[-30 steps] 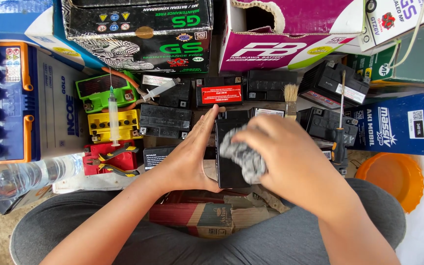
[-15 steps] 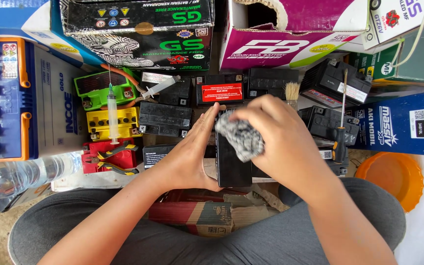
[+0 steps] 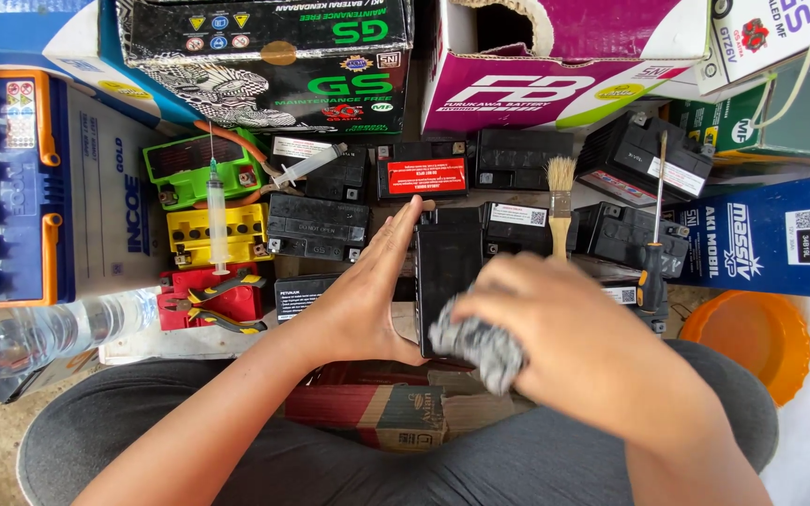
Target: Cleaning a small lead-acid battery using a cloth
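**Rag has dropped from the top of the black battery to its near end**

From my remote seat, the change is in the right hand [image 3: 564, 328]. Half a second ago it held the grey rag [image 3: 476, 345] up by the far end of the black battery [image 3: 449, 272], just under the red-labelled one; a second ago it was lower. Now it has come back down again to the lower centre of the frame, and the hand is motion-blurred. I read that as a back-and-forth wiping stroke along the casing, with the cleaning under way rather than finished.

The right hand is closed round the bunched rag, which presses against the battery's near end. The left hand [image 3: 367, 295] has not shifted: it lies flat and open, fingers together, braced along the battery's left side to steady it. The two hands sit either side of the battery, close but not touching.

The battery itself stands in the centre of the frame on a cardboard box [image 3: 377, 412] resting on my lap, and it has stayed put.

Around it, nothing has moved: a paintbrush [image 3: 561, 201] just right of the battery top, a screwdriver [image 3: 653, 239] further right, a syringe [image 3: 217, 215] lying over the yellow and green batteries at the left, pliers [image 3: 222, 305] on the red one, a water bottle [image 3: 49, 328] at the lower left and an orange bowl [image 3: 752, 337] at the right edge.
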